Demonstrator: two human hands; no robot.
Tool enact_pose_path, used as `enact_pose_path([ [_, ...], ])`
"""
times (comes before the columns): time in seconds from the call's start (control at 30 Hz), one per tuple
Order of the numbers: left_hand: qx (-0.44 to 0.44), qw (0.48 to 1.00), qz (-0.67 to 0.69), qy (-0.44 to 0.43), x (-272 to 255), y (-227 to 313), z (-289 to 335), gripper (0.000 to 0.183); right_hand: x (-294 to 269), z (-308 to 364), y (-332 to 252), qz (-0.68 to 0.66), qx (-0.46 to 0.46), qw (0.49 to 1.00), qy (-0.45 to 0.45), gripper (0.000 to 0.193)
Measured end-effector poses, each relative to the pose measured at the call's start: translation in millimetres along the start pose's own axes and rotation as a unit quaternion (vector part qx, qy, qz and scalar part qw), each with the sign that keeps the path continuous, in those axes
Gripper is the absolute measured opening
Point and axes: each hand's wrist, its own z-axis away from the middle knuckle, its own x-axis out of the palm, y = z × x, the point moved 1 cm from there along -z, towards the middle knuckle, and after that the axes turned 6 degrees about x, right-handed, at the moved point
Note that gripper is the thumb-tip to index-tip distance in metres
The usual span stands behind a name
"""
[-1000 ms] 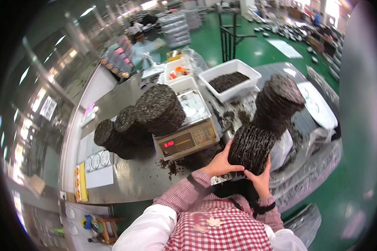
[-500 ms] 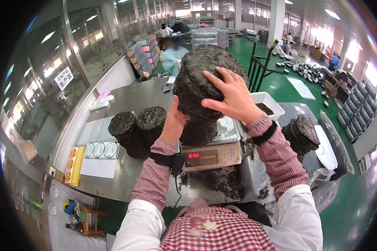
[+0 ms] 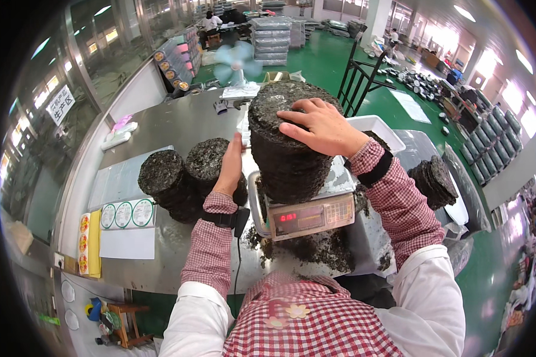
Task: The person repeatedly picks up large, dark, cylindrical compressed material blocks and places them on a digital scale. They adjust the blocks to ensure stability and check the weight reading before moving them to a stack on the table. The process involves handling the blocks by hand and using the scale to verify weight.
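A tall stack of round, dark dried seaweed sheets (image 3: 289, 160) stands upright on the pan of a digital scale (image 3: 312, 215) with a lit red display. My right hand (image 3: 326, 128) rests on the stack's top from the right, fingers stretched out, thumb apart. To the stack's left, my left hand (image 3: 230, 169) is upright with its fingers straight, apart from the stack and holding nothing. Behind that hand stands a shorter seaweed stack (image 3: 207, 159), partly covered by it. A further seaweed stack (image 3: 162, 172) adjoins it on the left.
Seaweed crumbs (image 3: 324, 253) litter the metal table (image 3: 178, 268) before the scale. A leaning seaweed stack (image 3: 433, 181) is on the right, a white bin (image 3: 393, 132) behind. Round labels (image 3: 124, 215) lie at left. Beyond the table are a fan (image 3: 237, 64) and a black cart frame (image 3: 360, 80).
The tilted upper seaweed pile both hands held has come down, making one upright stack on the scale. My left hand has let go and moved left; my right stays on top.
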Motion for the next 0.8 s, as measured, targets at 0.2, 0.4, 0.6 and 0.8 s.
enact_pose_path([
  [0.2, 0.034, 0.981, 0.179, -0.06, 15.6, -9.4, -11.0, 0.083, -8.2, -16.6, -9.3, -0.069, -0.004, 0.996, 0.058, 0.054],
  [0.4, -0.016, 0.984, 0.131, 0.12, 21.5, -9.8, -4.2, 0.096, -25.1, -12.2, 34.1, -0.241, 0.009, 0.955, 0.173, 0.047],
  [0.6, 0.001, 0.984, 0.121, 0.128, 7.3, -16.1, -9.3, 0.075, -6.2, -0.3, 88.1, -0.44, 0.127, 0.858, 0.233, 0.067],
  [0.8, 0.015, 0.984, 0.081, 0.161, 7.0, 12.6, -2.5, 0.069, 9.3, 3.3, 117.9, -0.493, 0.264, 0.82, 0.121, 0.083],
])
